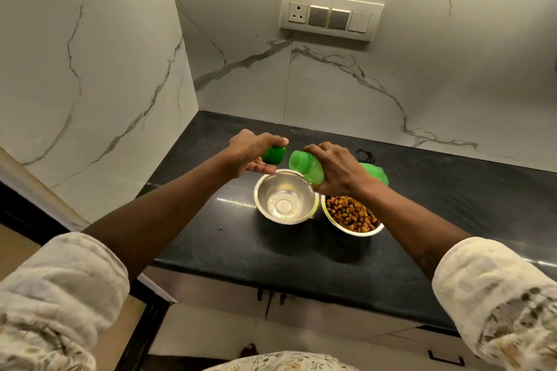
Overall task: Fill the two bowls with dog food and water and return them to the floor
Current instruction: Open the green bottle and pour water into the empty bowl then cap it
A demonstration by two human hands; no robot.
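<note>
Two steel bowls stand side by side on the black counter [211,238]. The empty steel bowl [285,197] serves as the reference point. The second steel bowl [352,215], just to its right and nearly touching it, holds dog food [349,214] (brown and orange kibble). The right hand [337,169] has its grip closed around a green bottle [307,166], tilted with the open mouth pointing left and down, above the far rim of the empty bowl. The bottle's base projects behind the right wrist. The left hand [253,153] has its grip closed on the green cap [273,154], held above and just left of the empty bowl, apart from the bottle mouth. No water shows in the empty bowl. A switch panel [331,15] is mounted on the marble wall behind the bowl.
</note>
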